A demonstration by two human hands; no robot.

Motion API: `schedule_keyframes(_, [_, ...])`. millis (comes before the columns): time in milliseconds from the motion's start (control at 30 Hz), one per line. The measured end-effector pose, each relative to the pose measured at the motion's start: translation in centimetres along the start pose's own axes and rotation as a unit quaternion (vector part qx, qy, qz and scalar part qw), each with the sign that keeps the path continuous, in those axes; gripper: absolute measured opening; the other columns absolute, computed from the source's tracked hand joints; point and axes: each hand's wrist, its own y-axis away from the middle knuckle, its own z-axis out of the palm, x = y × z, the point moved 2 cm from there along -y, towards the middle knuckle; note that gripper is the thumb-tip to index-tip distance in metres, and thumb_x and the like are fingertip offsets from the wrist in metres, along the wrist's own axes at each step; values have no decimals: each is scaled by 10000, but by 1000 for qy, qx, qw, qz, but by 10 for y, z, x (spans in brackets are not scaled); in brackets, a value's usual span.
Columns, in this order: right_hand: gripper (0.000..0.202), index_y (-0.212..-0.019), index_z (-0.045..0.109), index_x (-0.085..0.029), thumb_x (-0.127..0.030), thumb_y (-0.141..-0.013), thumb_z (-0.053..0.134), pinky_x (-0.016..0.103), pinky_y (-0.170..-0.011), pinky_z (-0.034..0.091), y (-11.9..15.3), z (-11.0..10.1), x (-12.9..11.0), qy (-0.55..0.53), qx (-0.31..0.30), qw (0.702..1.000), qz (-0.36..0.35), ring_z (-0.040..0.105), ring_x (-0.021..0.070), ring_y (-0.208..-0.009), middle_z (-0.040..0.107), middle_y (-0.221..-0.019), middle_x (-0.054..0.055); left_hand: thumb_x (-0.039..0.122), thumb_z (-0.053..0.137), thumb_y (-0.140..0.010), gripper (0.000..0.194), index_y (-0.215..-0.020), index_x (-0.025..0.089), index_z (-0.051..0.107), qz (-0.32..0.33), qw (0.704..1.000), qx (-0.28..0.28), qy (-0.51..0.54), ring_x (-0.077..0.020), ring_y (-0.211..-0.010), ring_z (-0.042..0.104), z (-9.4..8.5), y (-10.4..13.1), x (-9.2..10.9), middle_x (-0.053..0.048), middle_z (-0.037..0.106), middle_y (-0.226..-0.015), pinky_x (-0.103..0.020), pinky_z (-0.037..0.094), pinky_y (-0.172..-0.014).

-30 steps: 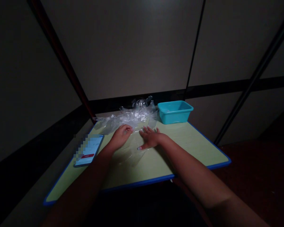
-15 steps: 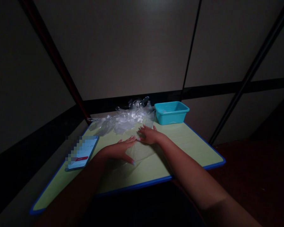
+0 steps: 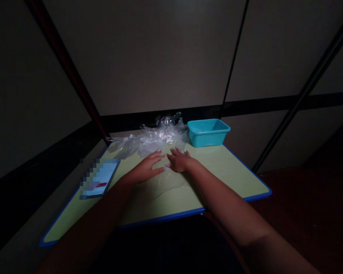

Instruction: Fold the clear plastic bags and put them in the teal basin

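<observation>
Clear sheet (image 3: 171, 182) under both flat hands barely shows in dimness

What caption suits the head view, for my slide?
Both hands, left hand and right hand, press a clear plastic sheet flat.

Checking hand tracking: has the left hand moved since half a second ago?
Yes. The left hand has slid forward toward the heap of clear plastic, away from the table's near edge.
</observation>
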Motion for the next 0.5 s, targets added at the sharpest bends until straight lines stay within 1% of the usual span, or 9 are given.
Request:
schedule_keyframes(67, [644, -1464, 194, -220, -489, -902, 354, 661, -1027, 29, -4, 3, 1, 0, 9, 1000, 18, -67, 291, -1403, -13, -1542, 114, 461, 502, -825, 422, -1114, 173, 610, 12, 997, 71, 14, -249, -1164, 496, -5, -1, 1, -118, 568, -1225, -387, 379, -987])
schedule_keyframes(100, [627, -1462, 203, -227, -486, -907, 339, 663, -1024, 16, -5, 3, 2, 2, 15, 1000, 27, -69, 289, -1403, -8, -1542, 109, 431, 500, -830, 350, -1021, 172, 637, 8, 995, 97, 17, -234, -1047, 554, -8, -2, 0, -102, 614, -1090, -376, 425, -923])
schedule_keyframes(167, [609, -1457, 223, -228, -480, -912, 327, 666, -1017, -5, -6, 4, 4, 6, 28, 998, 48, -91, 286, -1400, -7, -1543, 106, 389, 502, -828, 267, -880, 169, 644, -8, 992, 123, 21, -203, -856, 583, -10, -2, -4, -69, 614, -894, -349, 470, -804])
schedule_keyframes(200, [611, -1455, 230, -221, -479, -911, 333, 665, -1016, -12, -6, 4, 4, 9, 35, 998, 58, -107, 284, -1398, -14, -1542, 110, 378, 506, -824, 251, -847, 167, 639, -13, 992, 127, 21, -196, -818, 578, -10, -3, -6, -61, 602, -858, -341, 472, -776])
schedule_keyframes(300, [634, -1454, 234, -201, -486, -903, 364, 657, -1019, -22, -4, 1, 4, 14, 68, 995, 67, -140, 283, -1391, -50, -1537, 125, 368, 541, -800, 233, -853, 161, 636, -2, 991, 132, 16, -210, -862, 571, -7, -4, -11, -69, 605, -878, -353, 454, -819])
schedule_keyframes(367, [637, -1451, 243, -190, -492, -905, 366, 657, -1020, -20, -2, -2, 2, 12, 96, 994, 44, -135, 288, -1391, -49, -1536, 130, 344, 549, -793, 215, -863, 161, 637, -2, 988, 151, 19, -223, -907, 566, -6, -5, -15, -77, 616, -902, -364, 434, -859])
schedule_keyframes(433, [628, -1439, 280, -178, -496, -905, 370, 660, -1022, -1, 1, -4, -2, 1, 120, 993, 5, -110, 294, -1396, -14, -1536, 135, 312, 534, -798, 180, -843, 168, 632, -25, 980, 195, 41, -216, -906, 569, -9, -7, -20, -71, 623, -900, -350, 432, -859])
schedule_keyframes(500, [631, -1415, 335, -165, -510, -892, 401, 650, -1033, 41, 4, -6, -7, -20, 129, 990, -44, -72, 295, -1402, 41, -1534, 142, 301, 509, -811, 169, -810, 175, 621, -63, 960, 258, 89, -199, -889, 573, -14, -8, -25, -55, 627, -879, -321, 435, -841])
